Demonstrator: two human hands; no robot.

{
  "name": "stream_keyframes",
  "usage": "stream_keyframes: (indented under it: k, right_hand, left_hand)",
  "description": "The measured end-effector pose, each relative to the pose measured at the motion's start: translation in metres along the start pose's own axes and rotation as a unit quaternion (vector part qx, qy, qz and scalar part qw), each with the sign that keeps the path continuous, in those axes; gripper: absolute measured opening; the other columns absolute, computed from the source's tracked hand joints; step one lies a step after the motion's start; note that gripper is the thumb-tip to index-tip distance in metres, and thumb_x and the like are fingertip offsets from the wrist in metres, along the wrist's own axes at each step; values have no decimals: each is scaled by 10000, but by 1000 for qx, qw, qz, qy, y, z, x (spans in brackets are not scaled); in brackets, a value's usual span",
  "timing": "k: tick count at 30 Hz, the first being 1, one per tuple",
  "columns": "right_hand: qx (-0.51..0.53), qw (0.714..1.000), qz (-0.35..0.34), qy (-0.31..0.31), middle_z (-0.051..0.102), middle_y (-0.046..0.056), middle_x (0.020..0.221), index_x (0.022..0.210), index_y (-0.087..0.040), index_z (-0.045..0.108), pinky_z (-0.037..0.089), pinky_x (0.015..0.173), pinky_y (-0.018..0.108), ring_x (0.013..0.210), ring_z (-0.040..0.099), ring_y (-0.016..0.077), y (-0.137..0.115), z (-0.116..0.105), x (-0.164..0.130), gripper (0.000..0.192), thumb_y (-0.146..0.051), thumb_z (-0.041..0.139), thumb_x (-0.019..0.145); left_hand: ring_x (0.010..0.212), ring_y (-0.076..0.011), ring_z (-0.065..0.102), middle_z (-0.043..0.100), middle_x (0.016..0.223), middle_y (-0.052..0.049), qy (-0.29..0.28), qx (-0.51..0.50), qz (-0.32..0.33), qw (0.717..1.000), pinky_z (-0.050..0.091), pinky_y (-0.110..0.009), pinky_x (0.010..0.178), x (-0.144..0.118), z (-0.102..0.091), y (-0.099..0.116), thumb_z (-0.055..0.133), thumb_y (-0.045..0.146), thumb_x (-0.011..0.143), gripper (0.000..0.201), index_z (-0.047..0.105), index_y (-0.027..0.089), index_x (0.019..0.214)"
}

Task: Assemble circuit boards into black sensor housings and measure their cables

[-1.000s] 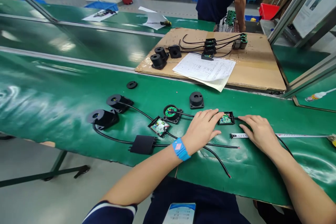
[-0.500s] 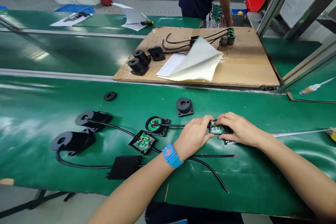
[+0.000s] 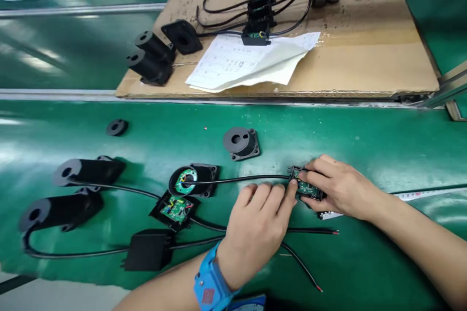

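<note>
The right hand (image 3: 337,189) is curled around a small black housing holding a green circuit board (image 3: 305,187), on the green counter (image 3: 365,141) right of centre. The left hand (image 3: 257,226), fingers loosely bent and holding nothing, touches the board's left edge where the black cable (image 3: 241,180) enters. Best to keep the housing pinned flat and press gently beside the cable.

We see a green belt (image 3: 365,141) carrying black housings (image 3: 87,171), open circuit boxes (image 3: 174,209) and cables (image 3: 237,180). Behind lies cardboard (image 3: 365,53) bearing papers (image 3: 244,60).
</note>
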State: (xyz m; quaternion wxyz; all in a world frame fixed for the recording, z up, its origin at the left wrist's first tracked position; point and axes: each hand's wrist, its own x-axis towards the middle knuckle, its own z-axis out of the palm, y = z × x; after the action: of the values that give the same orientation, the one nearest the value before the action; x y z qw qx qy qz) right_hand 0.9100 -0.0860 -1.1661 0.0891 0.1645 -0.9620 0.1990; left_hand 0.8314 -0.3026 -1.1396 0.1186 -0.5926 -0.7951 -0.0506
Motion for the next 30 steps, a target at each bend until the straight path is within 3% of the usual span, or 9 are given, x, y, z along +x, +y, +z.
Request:
stream_keyframes:
  k: [5, 11, 16, 20, 25, 30]
  right_hand:
    - [-11, 1000, 6, 4, 622, 96, 925, 1009, -127, 678, 552, 667, 350, 846, 572, 228, -1, 2, 1, 224, -314, 635, 893]
    - [-34, 999, 11, 12, 583, 74, 873, 959, -136, 640, 524, 645, 336, 825, 544, 218, -3, 6, 1, 206, -330, 632, 891]
    - [-57, 998, 24, 29, 583, 88, 877, 998, -138, 632, 507, 644, 339, 834, 533, 225, -6, 7, 0, 237, -358, 599, 917]
    - [-59, 998, 30, 22, 569, 78, 848, 1007, -137, 627, 501, 632, 337, 812, 525, 220, -7, 7, 0, 257, -376, 604, 916]
    - [-60, 997, 38, 25, 595, 93, 915, 1165, -119, 614, 516, 660, 342, 854, 550, 224, -8, 8, -2, 340, -365, 598, 930]
    - [-44, 998, 30, 28, 568, 78, 858, 997, -141, 651, 505, 622, 335, 817, 527, 221, -6, 10, 1, 239, -356, 605, 904]
  left_hand:
    - [682, -217, 467, 541, 744, -17, -52, 46, 8, 998, 298, -385, 591, -1, -3, 9, 679, 261, 909, 474, 602, 72, 1337]
    - [696, -220, 480, 536, 743, -18, -81, 40, 9, 996, 304, -388, 588, 2, 4, 9, 654, 183, 900, 506, 557, 35, 1374]
    - [678, -206, 505, 542, 698, -4, -65, 16, 5, 998, 323, -387, 600, 2, 11, 11, 639, 195, 914, 502, 548, 21, 1376]
    - [672, -204, 523, 564, 709, -13, -66, 24, -13, 997, 337, -389, 611, 0, 14, 13, 512, 275, 1004, 505, 487, 5, 1430]
    - [649, -207, 529, 563, 660, -10, -65, 29, -20, 997, 340, -387, 617, 0, 17, 13, 473, 283, 1018, 500, 486, 12, 1438]
    - [633, -194, 517, 559, 653, -9, -49, 32, -7, 998, 327, -381, 613, -1, 16, 13, 502, 279, 1016, 471, 527, 9, 1401]
